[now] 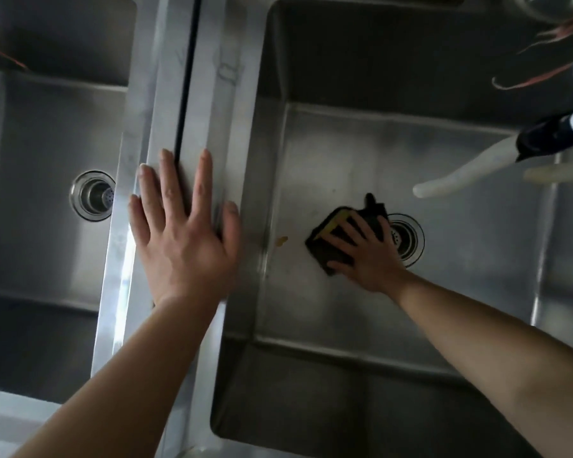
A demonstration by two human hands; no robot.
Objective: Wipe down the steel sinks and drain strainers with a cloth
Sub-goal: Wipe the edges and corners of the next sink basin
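**A:** Obs. 1. Right hand (368,256) lies flat on the cloth (336,238), fingers (338,241) spread and nearly straight, pressing it to the floor of the right sink (344,153). No pinch, nothing curled round it as far as I can see.

**B:** Position of cloth?

**A:** On the basin floor, just left of the right drain strainer (406,239); one dark corner pokes up at the strainer's near rim. Dark fabric with a yellowish band showing between the fingers.

**B:** Left hand?

**A:** Left hand (182,236) is open, palm down on the steel divider (196,127) between the two basins, holding nothing. Judged: bracing.

**B:** Handling estimate for the cloth?

**A:** Judged soft, light and limp; it bunches under the palm rather than keeping shape. Possibly damp, cannot tell. On smooth steel it should slide easily, so flat palm pressure suits the floor. For the strainer, gathering a fold round the fingertips would likely reach the perforations better.

**B:** Remaining soil?

**A:** A small yellowish spot (282,240) on the floor, left of the cloth, near the left wall. Not yet wiped.

**B:** Other items?

**A:** A white spout (460,176) with a dark collar hangs over the right basin from the upper right. The left sink (47,133) and its left drain strainer (95,195) stand well apart from both hands.
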